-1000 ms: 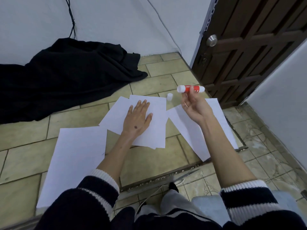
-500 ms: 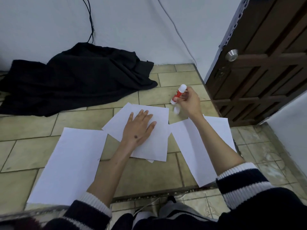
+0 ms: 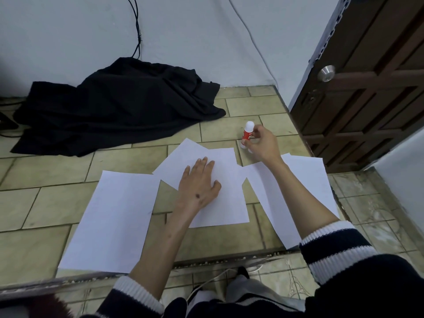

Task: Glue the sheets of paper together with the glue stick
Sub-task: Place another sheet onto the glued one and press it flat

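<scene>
My left hand [image 3: 199, 182] is lying flat, fingers spread, pressing the middle sheet [image 3: 226, 204] to the floor tiles [image 3: 46, 210]; its edges are overlapping the sheet beneath at the far corner. My right hand [image 3: 263, 145] is closing its grip on the glue stick [image 3: 247, 133], upright just past the middle sheet's far right corner. Left sheet [image 3: 114, 216] and right sheet [image 3: 296, 198] are flanking it; bare tile is lying open toward the black cloth [image 3: 119, 106] and door [image 3: 371, 72].

The glue stick [image 3: 247, 134] base hides behind right-hand fingers [image 3: 257, 134].
</scene>
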